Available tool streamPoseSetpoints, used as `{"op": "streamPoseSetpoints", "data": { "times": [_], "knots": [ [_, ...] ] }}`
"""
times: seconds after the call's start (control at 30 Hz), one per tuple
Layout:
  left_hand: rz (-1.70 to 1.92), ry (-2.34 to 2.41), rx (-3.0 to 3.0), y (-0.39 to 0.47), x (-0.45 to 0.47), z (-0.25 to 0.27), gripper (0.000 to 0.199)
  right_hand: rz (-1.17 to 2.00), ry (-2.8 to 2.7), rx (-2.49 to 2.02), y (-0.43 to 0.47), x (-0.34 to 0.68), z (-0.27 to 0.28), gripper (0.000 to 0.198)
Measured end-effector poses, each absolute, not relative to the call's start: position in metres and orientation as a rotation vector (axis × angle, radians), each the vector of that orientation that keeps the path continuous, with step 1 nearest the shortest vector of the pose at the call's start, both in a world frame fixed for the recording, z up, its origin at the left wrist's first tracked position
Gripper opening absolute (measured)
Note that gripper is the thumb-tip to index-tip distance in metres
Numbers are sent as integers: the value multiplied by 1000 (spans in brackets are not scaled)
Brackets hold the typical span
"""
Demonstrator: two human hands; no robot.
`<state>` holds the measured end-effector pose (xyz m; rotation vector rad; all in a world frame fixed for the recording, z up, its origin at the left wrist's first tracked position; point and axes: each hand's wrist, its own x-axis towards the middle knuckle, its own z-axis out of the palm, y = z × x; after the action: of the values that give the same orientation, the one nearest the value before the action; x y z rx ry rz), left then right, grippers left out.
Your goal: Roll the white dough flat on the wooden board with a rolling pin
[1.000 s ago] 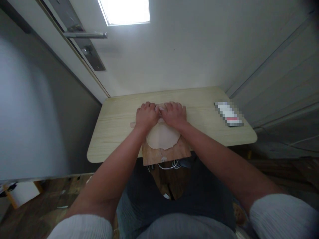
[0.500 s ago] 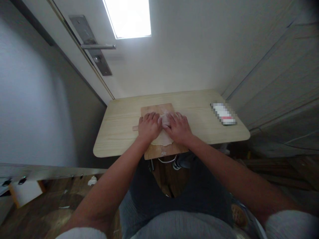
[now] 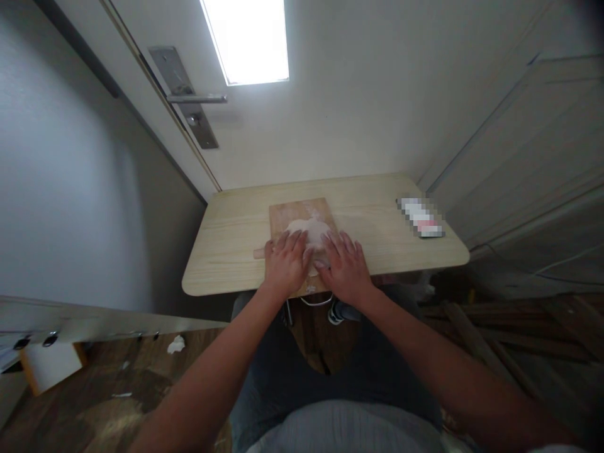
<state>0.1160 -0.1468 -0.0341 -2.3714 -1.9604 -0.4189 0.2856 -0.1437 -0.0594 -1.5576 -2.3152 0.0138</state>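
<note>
A wooden rolling pin [image 3: 259,253] lies across a flat sheet of dough [image 3: 309,228] on a wooden board [image 3: 280,216]. My left hand [image 3: 287,261] rests over the pin's left part, fingers reaching forward over it. My right hand [image 3: 348,261] lies over its right part, thumb on the near side and fingers on the far side. Only the pin's left end shows plainly; my hands cover most of the rest. The dough spreads out beyond my fingertips, and its near part is partly hidden between my hands. White flour marks the board.
The board sits on a pale wooden table [image 3: 226,233] with rounded corners, against a door [image 3: 358,113] with a metal handle [image 3: 198,99]. A blurred-out phone-like thing [image 3: 421,217] lies on the table's right side. Wooden planks [image 3: 491,340] are at the lower right.
Both my hands have drawn back toward me over the board with the rolling pin. More of the dough's far part now shows. The view has shifted slightly.
</note>
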Motion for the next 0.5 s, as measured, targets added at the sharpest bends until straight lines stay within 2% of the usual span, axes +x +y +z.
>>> {"op": "streamPoseSetpoints", "data": {
  "times": [0.23,0.5],
  "knots": [
    [-438,-1988,-2403,-178,119,-37,51,41,-2316,-1571,-181,291,-55,59],
    [-426,-2012,-2452,-207,118,-38,51,44,-2323,-1591,-215,293,-56,63]
  ]
}}
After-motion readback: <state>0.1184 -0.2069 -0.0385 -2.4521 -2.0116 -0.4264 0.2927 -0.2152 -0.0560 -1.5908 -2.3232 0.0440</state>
